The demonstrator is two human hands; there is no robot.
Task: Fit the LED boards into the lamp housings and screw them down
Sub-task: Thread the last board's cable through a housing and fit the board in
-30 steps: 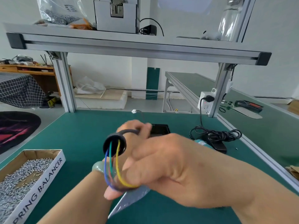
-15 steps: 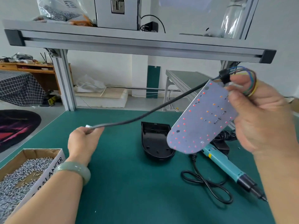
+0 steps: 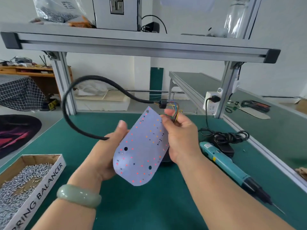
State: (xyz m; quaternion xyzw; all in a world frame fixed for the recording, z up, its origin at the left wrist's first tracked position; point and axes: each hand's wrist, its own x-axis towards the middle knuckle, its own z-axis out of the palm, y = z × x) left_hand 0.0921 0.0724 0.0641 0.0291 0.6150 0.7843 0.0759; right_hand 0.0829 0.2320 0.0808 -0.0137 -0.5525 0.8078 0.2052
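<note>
Head view: a flat lilac LED board (image 3: 141, 146), round-ended and dotted with red LEDs, is tilted above the middle of the green bench (image 3: 149, 205). The left hand (image 3: 106, 151) clasps its left edge and the right hand (image 3: 181, 138) pinches its upper right edge. A black cable (image 3: 66, 113) loops off its top.

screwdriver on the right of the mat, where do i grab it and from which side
Grip the electric screwdriver by the middle of its teal barrel, coming down from above with the right hand. It lies flat on the green mat, bit pointing near-right, cord at the far end, so the barrel is the thick free part. That hand pinches the LED board now.
</note>
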